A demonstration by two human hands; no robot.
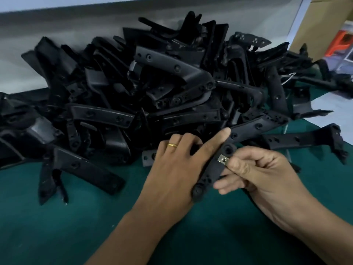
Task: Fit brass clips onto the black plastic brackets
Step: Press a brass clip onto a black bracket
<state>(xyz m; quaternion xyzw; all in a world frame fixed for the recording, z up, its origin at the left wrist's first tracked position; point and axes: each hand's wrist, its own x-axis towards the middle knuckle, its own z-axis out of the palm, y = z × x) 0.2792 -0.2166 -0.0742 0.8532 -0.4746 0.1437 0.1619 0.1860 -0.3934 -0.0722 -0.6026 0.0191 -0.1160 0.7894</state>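
Brackets (145,88) of black plastic lie in a big loose pile across the far half of the green table (66,226), many of them crossing and leaning on each other. Behind the pile runs a grey wall (57,22), and at the far right stands a cardboard box (332,22) with some blurred coloured packaging below it.

One long bracket (215,167) is lifted at the near edge of the pile, between the two hands. The left hand (172,169) holds it from the left side: the thumb lies straight along the upper part of the bracket, and the other fingers curl behind it. A gold ring (172,145) is on one finger of this hand.

The right hand (263,176) comes from the right. Its thumb and forefinger pinch a small brass clip (223,159) and keep it touching the right edge of the bracket, just below a round hole. The other fingers of this hand are curled under the bracket.
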